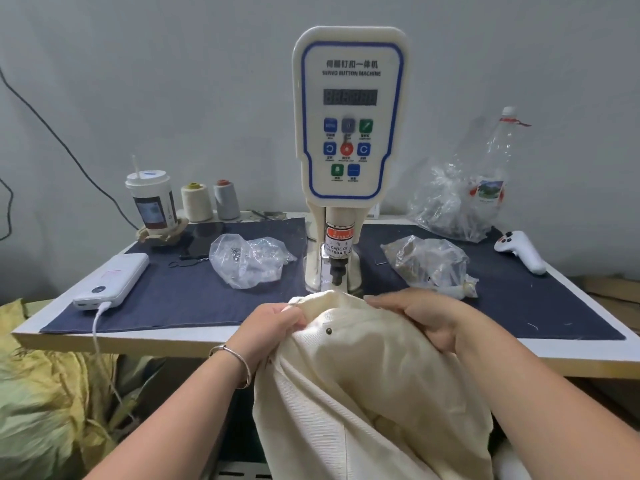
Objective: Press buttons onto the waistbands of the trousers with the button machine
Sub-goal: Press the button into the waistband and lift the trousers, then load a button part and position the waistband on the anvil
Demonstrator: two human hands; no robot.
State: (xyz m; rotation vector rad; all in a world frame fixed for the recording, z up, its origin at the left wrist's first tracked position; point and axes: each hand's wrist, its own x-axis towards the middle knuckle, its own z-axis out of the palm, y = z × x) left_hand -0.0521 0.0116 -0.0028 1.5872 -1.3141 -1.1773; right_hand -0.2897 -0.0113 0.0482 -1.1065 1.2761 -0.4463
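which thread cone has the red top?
The grey thread cone, the right one of the pair by the wall. The cream thread cone, standing beside the lidded cup, has a yellow top.

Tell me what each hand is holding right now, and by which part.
Both hold the cream trousers at the top edge, by the waistband. The left hand pinches its left end; the right hand grips the fabric on the right, just in front of the button machine.

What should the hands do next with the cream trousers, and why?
Probably slide the waistband forward under the button machine's press head. Both the left hand and right hand grip the trousers just short of it.
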